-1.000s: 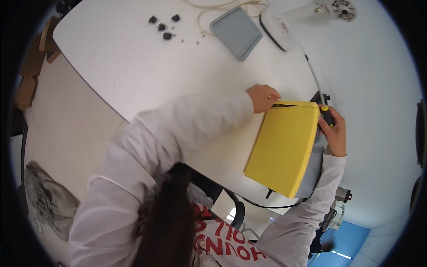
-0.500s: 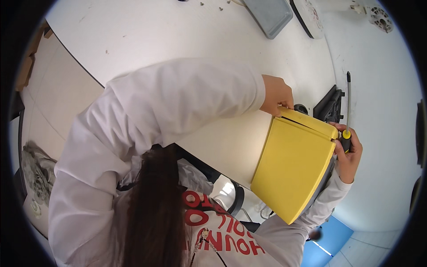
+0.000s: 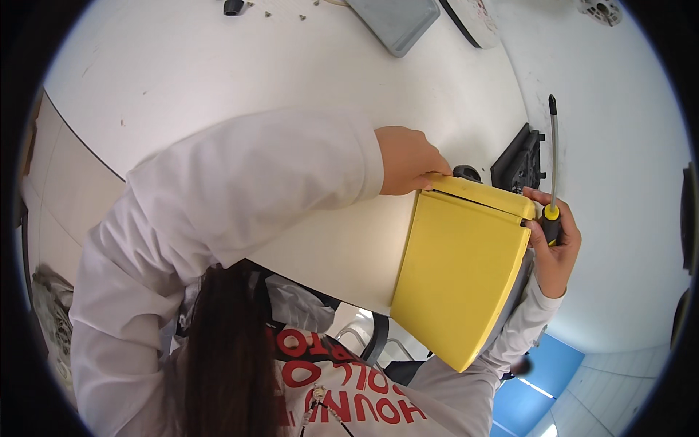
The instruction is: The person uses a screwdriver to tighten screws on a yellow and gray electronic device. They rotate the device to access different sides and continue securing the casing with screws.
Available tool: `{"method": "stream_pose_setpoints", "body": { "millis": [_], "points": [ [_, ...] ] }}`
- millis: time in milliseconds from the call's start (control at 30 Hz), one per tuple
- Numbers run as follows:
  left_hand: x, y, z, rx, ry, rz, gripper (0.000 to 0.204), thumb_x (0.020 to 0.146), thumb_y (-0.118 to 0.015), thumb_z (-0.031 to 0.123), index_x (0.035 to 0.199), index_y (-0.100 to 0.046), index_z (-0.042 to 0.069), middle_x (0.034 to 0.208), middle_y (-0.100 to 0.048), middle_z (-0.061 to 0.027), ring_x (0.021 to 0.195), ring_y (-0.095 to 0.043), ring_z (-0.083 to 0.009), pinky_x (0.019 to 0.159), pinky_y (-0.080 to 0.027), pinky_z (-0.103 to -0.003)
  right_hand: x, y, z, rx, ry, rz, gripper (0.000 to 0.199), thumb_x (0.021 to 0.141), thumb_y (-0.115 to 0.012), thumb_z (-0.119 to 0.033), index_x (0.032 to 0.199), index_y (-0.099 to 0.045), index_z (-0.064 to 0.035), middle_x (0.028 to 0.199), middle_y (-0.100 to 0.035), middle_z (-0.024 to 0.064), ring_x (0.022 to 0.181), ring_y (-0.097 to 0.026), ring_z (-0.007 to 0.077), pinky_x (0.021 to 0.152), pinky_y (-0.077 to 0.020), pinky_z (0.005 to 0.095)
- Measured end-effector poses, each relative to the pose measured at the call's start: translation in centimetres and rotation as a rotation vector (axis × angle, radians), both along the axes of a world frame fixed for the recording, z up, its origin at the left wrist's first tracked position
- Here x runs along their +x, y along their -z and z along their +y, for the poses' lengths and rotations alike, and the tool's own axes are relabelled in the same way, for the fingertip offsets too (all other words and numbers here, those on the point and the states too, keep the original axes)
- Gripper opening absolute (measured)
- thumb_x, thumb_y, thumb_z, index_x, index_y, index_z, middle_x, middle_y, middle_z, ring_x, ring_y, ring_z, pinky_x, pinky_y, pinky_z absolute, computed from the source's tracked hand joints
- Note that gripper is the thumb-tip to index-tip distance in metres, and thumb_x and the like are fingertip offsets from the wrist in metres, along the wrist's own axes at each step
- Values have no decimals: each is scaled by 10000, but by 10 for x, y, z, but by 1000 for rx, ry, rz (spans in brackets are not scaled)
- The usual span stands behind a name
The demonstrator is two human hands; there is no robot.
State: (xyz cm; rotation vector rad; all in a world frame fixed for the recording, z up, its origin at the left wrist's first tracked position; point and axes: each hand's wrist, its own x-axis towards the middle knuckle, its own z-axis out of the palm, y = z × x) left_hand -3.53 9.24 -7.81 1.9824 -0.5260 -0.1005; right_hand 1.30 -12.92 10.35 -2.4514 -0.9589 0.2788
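A yellow plastic casing (image 3: 460, 269) with a dark grey side is tilted at the table's edge. Along its far edge lies a yellow strip-shaped cover (image 3: 484, 195), separated from the main face by a narrow dark gap. My left hand (image 3: 409, 162) reaches across and pinches the cover's left end with thumb and fingers. At the right corner my right hand (image 3: 559, 251) grips the casing and cover from the side. That same hand also holds a screwdriver (image 3: 554, 164) with a black and yellow handle, its shaft pointing away from me.
Beyond the casing are a black bracket-like part (image 3: 521, 160) and a round black part (image 3: 467, 172). A grey tray (image 3: 400, 25), a white part with a black rim (image 3: 473, 22), a small black knob (image 3: 233, 7) and several small screws lie farther off.
The whole scene has shifted left in view. My left hand has slid a little left relative to the cover, and more of the gap shows. My right hand keeps its hold.
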Motion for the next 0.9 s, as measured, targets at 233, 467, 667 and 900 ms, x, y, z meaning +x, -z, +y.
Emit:
{"method": "stream_pose_setpoints", "body": {
  "millis": [233, 467, 667, 900],
  "points": [
    [-4, 2, -2, -3, -5, -101, 312, 905, -585, 169, 1210, -597, 102, 877, -664, -127, 842, -626, -321, 745, -478, -429, -24, -4, 12, -17, 4, -145, 287, 811, -678, -81, 1079, -597, -14, 1121, -588, 139, 851, -583, 169, 665, -470, 248],
    [-6, 3, -4, 10, 10, -88, 344, 894, -578, 135, 1236, -585, 104, 877, -661, -137, 840, -625, -324, 737, -475, -435, -33, 1, 19, 190, 175, 75, 226, 854, -634, -42, 1063, -554, -11, 1063, -577, 113, 656, -491, 66, 516, -400, 183],
    [-5, -1, -2, 44, 46, -52, 359, 905, -556, 120, 1263, -560, 95, 942, -656, -134, 902, -615, -310, 775, -469, -423, -33, -1, 17, 244, 280, 151, 173, 874, -610, -44, 1015, -524, 7, 967, -600, 111, 579, -472, 54, 505, -401, 180],
    [-8, 3, -7, -6, 21, 16, 378, 902, -567, 102, 1280, -554, 104, 965, -647, -134, 936, -603, -307, 817, -466, -410, -48, -2, 12, 241, 277, 190, 271, 778, -695, 8, 956, -492, -16, 838, -629, 117, 771, -666, 178, 509, -403, 185]
  ]
}}
